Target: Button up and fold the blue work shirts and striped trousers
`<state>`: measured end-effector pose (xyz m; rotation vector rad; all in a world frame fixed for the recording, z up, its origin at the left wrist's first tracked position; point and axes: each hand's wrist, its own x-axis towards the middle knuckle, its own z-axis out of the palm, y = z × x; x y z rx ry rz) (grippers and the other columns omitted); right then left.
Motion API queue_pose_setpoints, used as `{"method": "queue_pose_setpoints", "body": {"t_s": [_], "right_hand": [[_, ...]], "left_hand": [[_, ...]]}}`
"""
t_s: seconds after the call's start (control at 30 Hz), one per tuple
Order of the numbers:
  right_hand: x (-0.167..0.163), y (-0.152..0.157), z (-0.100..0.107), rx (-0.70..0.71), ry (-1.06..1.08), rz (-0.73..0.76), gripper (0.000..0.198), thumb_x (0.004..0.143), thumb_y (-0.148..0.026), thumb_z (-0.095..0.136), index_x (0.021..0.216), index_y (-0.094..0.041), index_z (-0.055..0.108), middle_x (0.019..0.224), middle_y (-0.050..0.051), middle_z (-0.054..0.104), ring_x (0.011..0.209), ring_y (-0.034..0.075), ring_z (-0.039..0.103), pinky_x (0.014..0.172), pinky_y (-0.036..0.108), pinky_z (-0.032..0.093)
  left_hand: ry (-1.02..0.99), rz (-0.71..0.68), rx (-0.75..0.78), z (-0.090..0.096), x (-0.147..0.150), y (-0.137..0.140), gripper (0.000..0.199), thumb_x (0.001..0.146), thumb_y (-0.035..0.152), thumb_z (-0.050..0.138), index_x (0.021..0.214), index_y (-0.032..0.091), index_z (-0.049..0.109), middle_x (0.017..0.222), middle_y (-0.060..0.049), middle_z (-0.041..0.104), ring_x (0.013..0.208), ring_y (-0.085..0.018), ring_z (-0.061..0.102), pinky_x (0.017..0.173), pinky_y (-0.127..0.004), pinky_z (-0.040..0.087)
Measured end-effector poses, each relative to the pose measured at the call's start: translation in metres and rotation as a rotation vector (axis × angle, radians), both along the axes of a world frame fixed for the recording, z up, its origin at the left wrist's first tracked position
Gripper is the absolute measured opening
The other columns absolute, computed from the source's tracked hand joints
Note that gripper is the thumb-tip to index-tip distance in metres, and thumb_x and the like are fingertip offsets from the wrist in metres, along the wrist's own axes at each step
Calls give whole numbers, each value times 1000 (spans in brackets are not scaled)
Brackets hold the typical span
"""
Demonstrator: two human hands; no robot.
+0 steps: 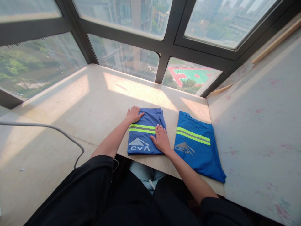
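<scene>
A folded blue-violet work garment (144, 135) lies on the window ledge in front of me, with a yellow-green and grey reflective stripe and a CEVA print. My left hand (134, 115) rests flat on its upper left corner, fingers stretched out. On its right side, over the end of the stripe, my right hand (161, 138) lies flat with the fingers extended. To the right, a second folded garment (199, 150) in brighter blue, with the same kind of stripe and print, lies apart from my hands.
The pale stone ledge (77, 113) ends at a front edge close to my body. A grey cable (58, 129) curves over its left part. Dark window frames (127, 37) stand behind, and a flower-patterned wall (258, 131) bounds the right.
</scene>
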<state>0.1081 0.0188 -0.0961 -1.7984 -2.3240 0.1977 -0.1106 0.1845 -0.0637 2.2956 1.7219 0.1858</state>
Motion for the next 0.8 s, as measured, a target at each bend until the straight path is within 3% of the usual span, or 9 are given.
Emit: {"method": "queue_pose_setpoints", "body": {"t_s": [0.1,0.2,0.27,0.37,0.5,0.57,0.63,0.7,0.8], "right_hand": [[0,1,0,-2,-6,1,75,101,-56,28,153,-3,30,161,20,24,150,33,19,121,50,18],[0,1,-2,6,2,3,74,101,-56,27,153,-3,31,161,20,25,150,33,19,120,51,18],[0,2,-3,10,6,5,75,101,-57,26,153,-3,31,161,20,25,150,33,19,120,51,18],[1,3,-5,13,2,8,76,101,-57,25,152,-2,32,161,20,25,150,34,20,120,50,17],[1,3,-5,23,2,12,76,101,-57,26,151,-1,33,160,21,26,149,34,21,120,49,17],[1,2,-4,25,7,12,75,101,-56,27,151,-1,34,160,21,26,149,34,22,120,49,17],[1,2,-4,29,15,9,75,101,-56,28,151,0,34,160,21,26,149,34,21,120,49,17],[1,2,-5,32,26,9,75,101,-55,30,151,0,34,160,21,25,149,34,21,120,49,16],[1,3,-5,27,42,9,74,100,-54,31,151,0,33,160,21,25,150,34,20,121,49,14]], "left_hand": [[-26,123,8,2,9,-14,70,98,54,33,150,8,34,160,-22,27,150,-37,17,118,-59,18],[-120,295,50,3,23,-43,72,96,44,42,151,0,28,160,-27,23,150,-39,18,118,-54,24],[-222,404,76,5,29,-69,69,93,38,45,147,-4,32,154,-30,33,147,-38,27,117,-51,29],[-402,517,135,8,32,-118,58,93,36,43,141,3,44,143,-25,50,138,-34,44,115,-48,36],[-605,628,116,10,18,-196,52,88,29,49,137,12,48,139,-18,55,130,-29,51,112,-44,42],[-752,751,42,9,7,-230,51,86,30,55,135,15,51,138,-17,56,121,-28,58,105,-44,47],[-878,881,-128,10,-5,-253,46,85,32,60,127,14,57,131,-17,61,112,-27,63,92,-39,54],[-1011,962,-319,14,-16,-264,37,85,31,59,117,12,62,117,-16,68,101,-25,67,71,-31,57],[-1201,985,-545,24,-27,-262,24,88,29,56,102,12,66,95,-12,71,79,-19,70,48,-21,49]]}}
